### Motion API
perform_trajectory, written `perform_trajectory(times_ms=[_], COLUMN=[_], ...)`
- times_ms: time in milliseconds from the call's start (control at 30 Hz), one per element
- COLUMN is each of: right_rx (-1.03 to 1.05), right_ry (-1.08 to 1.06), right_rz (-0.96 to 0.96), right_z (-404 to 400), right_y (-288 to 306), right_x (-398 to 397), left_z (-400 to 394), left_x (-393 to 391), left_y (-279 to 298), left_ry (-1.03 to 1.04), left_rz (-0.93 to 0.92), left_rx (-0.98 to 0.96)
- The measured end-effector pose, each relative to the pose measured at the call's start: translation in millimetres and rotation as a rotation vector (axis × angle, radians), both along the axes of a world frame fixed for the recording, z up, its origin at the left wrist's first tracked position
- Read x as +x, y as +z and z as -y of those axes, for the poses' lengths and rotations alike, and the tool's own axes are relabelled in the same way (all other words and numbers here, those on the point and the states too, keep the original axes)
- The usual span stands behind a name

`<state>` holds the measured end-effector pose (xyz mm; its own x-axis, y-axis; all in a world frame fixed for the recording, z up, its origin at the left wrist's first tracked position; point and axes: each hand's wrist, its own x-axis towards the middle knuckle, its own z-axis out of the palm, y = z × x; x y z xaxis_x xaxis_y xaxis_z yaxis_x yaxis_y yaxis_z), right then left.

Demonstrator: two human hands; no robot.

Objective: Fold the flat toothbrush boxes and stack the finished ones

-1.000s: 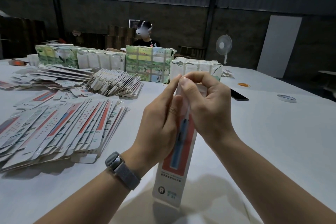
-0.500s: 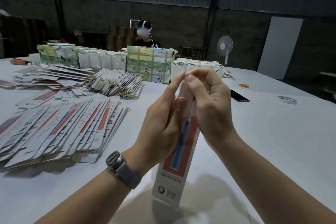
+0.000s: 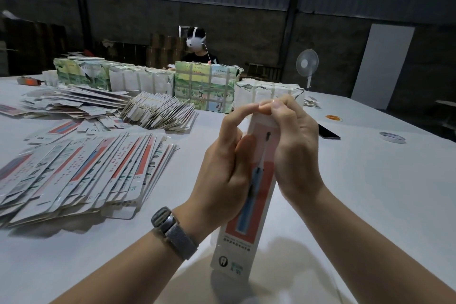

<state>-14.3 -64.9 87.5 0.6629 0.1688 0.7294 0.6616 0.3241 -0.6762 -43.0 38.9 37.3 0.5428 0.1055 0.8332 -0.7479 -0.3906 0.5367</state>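
Standing upright between both gripping hands, left hand [image 3: 223, 170] and right hand [image 3: 293, 148]: toothbrush box [image 3: 249, 217].

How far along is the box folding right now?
Done: no stack of finished boxes is visible. In hand: the left hand and right hand hold one upright toothbrush box, fingers pressing its top end. Left: the fanned pile of flat boxes and wrapped bundles on the table.

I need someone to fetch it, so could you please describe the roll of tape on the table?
On the white table, look to the far right. Past the black phone lies the roll of tape, flat and alone. It is a pale ring, whereas the smaller orange ring sits farther back.
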Motion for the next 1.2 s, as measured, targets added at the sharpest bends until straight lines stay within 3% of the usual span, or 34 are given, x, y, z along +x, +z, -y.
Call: perform_trajectory(times_ms=[167,300,600,1033,1200], right_rx=[-0.008,0.062,-0.013,-0.059,-0.161], right_ry=[-0.102,-0.051,0.028,0.096,0.045], right_rz=[0.0,-0.064,0.093,0.039,0.043], right_z=[-1,-4,-11,-8,-7], right_y=[-3,-8,-21,-19,-20], right_x=[-1,-4,-7,-3,3], left_z=[3,2,-1,-5,-13], left_x=[-1,-2,-11,-11,-8], left_y=[-1,1,14,17,18], left_ry=[0.005,0.026,-0.039,-0.025,0.115], left_rz=[-0.006,-0.02,0.003,0.018,0.018], left_rx=[-0.02,-0.061,-0.199,-0.169,-0.081])
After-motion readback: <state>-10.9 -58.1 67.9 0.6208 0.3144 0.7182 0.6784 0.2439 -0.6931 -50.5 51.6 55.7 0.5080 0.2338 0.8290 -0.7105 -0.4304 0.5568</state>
